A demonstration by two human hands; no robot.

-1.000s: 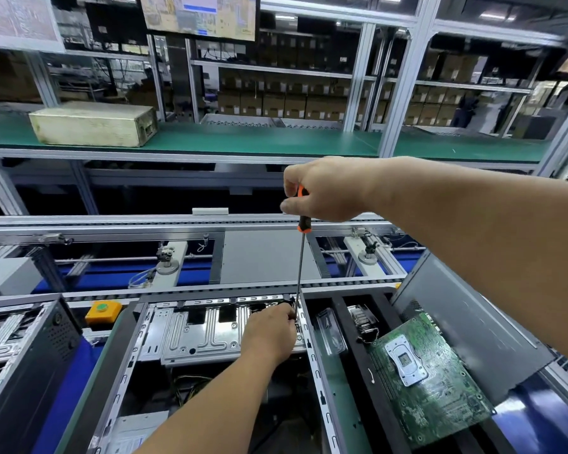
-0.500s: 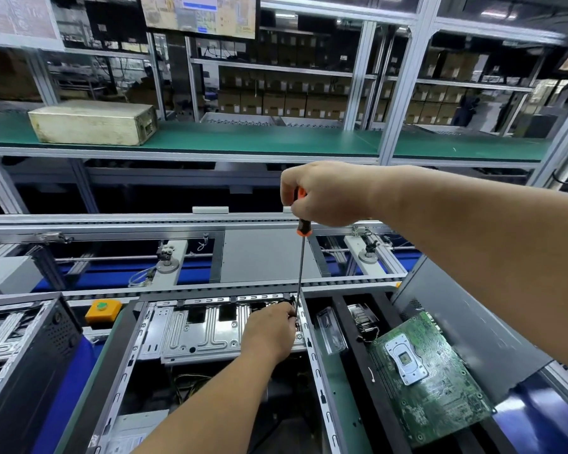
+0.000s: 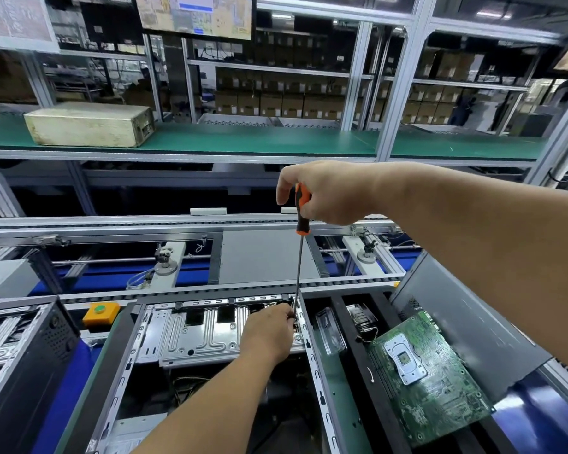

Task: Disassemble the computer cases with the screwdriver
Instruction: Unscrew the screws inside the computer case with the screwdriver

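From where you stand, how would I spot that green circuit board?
Look at the open computer case in front of the person, then go right past its side rail. The green circuit board lies tilted against a grey metal panel. It alone is green with a silver socket plate.

Open computer case (image 3: 210, 335): top side uncovered, access from above. Far right corner taken up by the left hand (image 3: 269, 332) and the upright screwdriver (image 3: 298, 267); right hand (image 3: 322, 191) wraps the handle high above, its forearm crossing the space over the green circuit board (image 3: 430, 378). Left forearm fills the case's near middle. Metal tray floor left of the left hand is bare. Right wall rail separates the case from the narrow bay holding a clear plastic piece (image 3: 330, 329). Grey panel (image 3: 466, 326) leans up behind the board, closing off the right. Second case (image 3: 23, 348) stands close on the left; yellow button box (image 3: 100, 312) sits between the two at the far edge. Conveyor rails beyond lie open.
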